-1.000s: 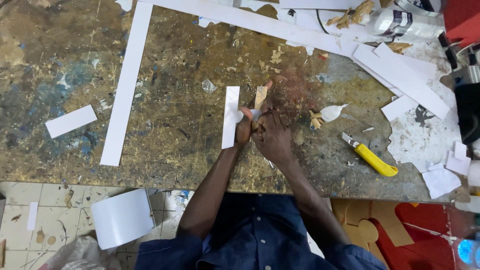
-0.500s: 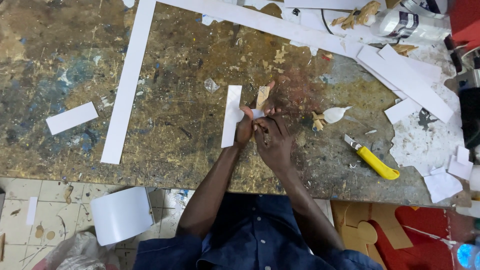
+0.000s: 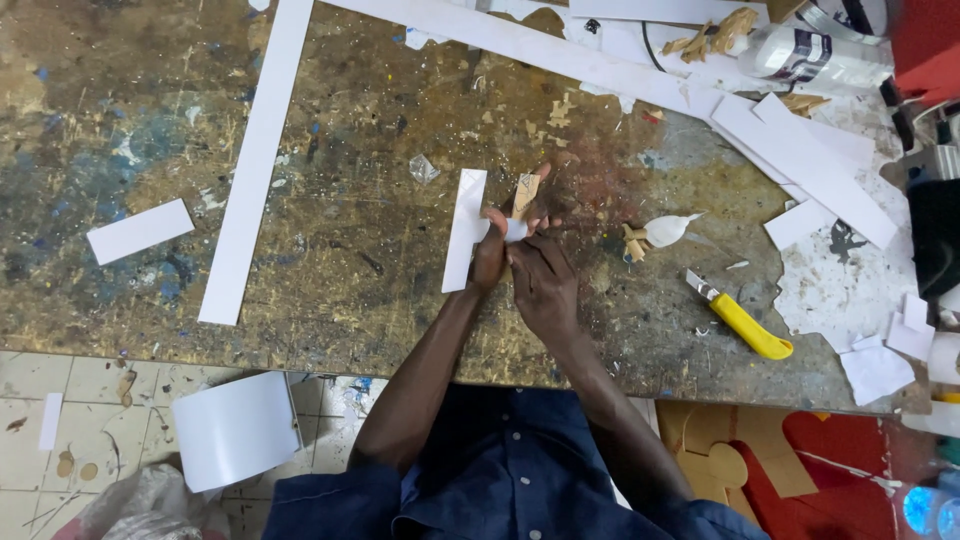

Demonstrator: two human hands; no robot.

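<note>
Both hands work one small piece: left hand (image 3: 489, 255) and right hand (image 3: 540, 280) pinch a small white part (image 3: 514, 230) beside the white strip (image 3: 465, 230). Next move likely requires steady fingertip pressure.

strip (image 3: 464, 230) left of hands | knife (image 3: 741, 319) right | both on table (image 3: 350, 270)

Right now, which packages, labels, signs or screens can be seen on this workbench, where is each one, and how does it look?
Glue bottle: lies on its side at the bench's top right corner; whitish plastic with a label band in dark and white.
Label band: wraps the bottle's middle; dark print on white, too small to tell more.
No signs or screens show.
</note>
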